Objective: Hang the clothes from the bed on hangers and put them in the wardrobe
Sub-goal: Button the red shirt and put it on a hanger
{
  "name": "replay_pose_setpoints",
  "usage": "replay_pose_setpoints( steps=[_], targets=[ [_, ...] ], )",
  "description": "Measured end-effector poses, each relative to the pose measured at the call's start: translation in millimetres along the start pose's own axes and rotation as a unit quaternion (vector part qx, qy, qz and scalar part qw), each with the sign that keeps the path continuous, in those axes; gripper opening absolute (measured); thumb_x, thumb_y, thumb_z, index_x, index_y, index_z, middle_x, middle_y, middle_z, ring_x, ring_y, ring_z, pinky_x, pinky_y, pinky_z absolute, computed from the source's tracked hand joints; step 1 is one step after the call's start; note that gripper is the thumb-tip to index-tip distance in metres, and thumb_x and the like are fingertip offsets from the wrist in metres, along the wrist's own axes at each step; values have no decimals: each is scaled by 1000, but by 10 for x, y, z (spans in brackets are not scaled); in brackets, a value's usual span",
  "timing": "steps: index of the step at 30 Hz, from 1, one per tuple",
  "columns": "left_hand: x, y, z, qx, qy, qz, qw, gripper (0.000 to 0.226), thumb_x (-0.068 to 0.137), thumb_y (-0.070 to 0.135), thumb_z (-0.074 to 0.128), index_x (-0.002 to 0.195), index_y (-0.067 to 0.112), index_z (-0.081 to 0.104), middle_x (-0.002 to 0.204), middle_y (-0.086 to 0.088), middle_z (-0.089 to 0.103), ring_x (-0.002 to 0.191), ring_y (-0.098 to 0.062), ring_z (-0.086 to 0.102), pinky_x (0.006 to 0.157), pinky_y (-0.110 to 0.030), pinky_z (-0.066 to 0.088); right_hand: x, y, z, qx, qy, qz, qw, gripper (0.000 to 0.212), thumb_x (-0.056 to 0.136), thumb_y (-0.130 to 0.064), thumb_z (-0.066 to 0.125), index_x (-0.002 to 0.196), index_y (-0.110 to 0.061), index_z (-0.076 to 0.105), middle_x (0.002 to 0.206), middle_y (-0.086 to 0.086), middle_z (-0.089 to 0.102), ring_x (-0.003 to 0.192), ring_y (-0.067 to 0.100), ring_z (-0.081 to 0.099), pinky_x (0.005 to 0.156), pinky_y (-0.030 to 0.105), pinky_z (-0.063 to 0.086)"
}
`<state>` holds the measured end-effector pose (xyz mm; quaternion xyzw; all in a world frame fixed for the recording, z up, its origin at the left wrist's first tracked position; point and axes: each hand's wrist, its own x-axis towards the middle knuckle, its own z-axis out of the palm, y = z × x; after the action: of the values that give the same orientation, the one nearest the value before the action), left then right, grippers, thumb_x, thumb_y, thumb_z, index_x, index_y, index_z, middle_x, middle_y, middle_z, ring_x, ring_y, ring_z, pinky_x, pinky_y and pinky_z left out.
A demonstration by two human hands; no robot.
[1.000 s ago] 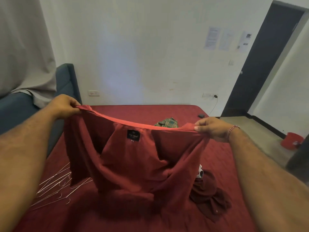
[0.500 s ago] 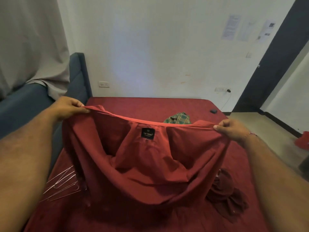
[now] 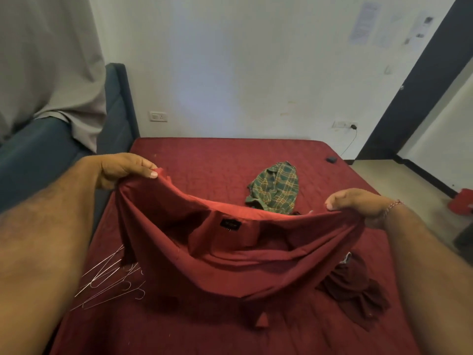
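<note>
You are holding the red shirt (image 3: 230,252) spread at mid-frame, left hand (image 3: 122,169) and right hand (image 3: 358,206) each pinching its upper edge. Keeping it taut should ease threading a hanger from the wire hangers (image 3: 110,280) at lower left.

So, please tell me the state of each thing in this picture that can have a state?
red shirt: held up over the bed, spread between both hands
left hand: pinches one edge of the shirt
right hand: grips the other edge
plaid shirt: crumpled on the bed
dark red garment: crumpled on the bed
wire hangers: lying loose on the bed, unused
</note>
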<state>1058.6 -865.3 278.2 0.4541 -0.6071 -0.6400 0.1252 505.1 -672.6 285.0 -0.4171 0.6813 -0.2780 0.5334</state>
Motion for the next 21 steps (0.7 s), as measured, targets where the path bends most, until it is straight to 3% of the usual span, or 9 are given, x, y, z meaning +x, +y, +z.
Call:
replay_pose_setpoints(
  steps=[2,4,5,7,9,12,16,19,21],
  targets=[
    [88,20,28,14,6,-21,1000,25,81,2,77,103,-8,74,97,-25,75,77,-27,75,69,-33,63,37,-30,74,-30,-8,37,999,7,93,0,65,91,-4,71,77,12,68,64,22,65,60,30,59],
    [237,3,40,83,92,-8,992,18,87,7,75,103,-1,78,103,-19,77,84,-25,74,79,-34,62,139,-35,121,-69,104,22,992,5,89,-2,72,88,-4,75,82,16,72,71,24,67,68,32,60],
    [315,-7,37,162,173,9,972,14,88,11,78,100,6,82,104,-14,78,90,-25,73,86,-34,59,188,-36,143,-78,177,0,981,4,87,-2,75,85,-5,76,84,16,73,75,25,67,71,32,59],
    [386,-25,146,303,343,62,887,14,90,19,79,102,13,83,107,-9,79,102,-28,71,95,-36,53,217,-44,233,-83,271,-46,958,4,86,-3,77,82,-5,77,81,11,73,79,22,64,69,27,55],
    [375,-63,358,320,405,124,847,18,94,17,73,109,11,81,113,-12,77,111,-32,69,102,-39,49,162,-14,362,-99,284,-82,950,5,86,-7,79,85,-2,77,83,8,73,76,16,62,67,25,52],
    [262,-147,651,309,394,178,847,22,95,9,68,113,11,80,117,-10,77,116,-29,69,107,-37,46,3,79,528,-112,275,-114,948,8,88,-11,78,87,-3,78,82,3,73,73,11,61,65,24,51],
    [-125,-195,1060,283,390,222,847,17,93,11,74,107,17,82,108,0,79,106,-15,70,101,-26,47,-293,275,644,-93,241,-156,953,6,88,-8,77,86,-2,79,84,5,75,75,10,64,65,17,51],
    [-485,-85,1295,221,283,205,911,10,91,11,78,95,20,81,99,-1,79,99,-15,71,95,-23,53,-580,370,680,-42,181,-156,970,6,87,-5,75,86,-1,79,84,6,77,80,16,69,65,17,55],
    [-706,45,1368,164,169,154,960,10,90,12,77,99,11,82,105,-11,79,100,-22,71,97,-32,56,-785,418,635,8,94,-124,988,7,89,-2,71,86,1,76,82,10,75,78,22,70,64,25,58]
  ],
)
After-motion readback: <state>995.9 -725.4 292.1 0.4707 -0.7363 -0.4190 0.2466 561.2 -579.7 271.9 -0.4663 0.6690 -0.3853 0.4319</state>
